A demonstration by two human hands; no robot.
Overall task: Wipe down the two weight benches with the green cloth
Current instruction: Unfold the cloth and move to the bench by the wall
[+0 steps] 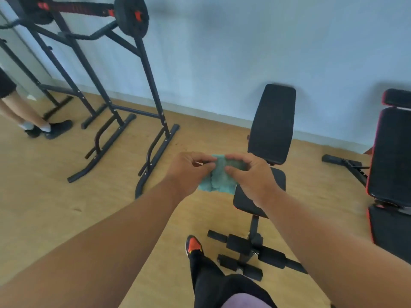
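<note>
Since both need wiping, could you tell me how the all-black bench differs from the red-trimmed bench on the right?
The all-black bench has plain black pads; the red-trimmed bench has red edging. The all-black bench shows whole, directly ahead beyond both hands; the red-trimmed bench is cut off by the right frame edge. Both have raised backrests and stand on the wooden floor near the wall.
</note>
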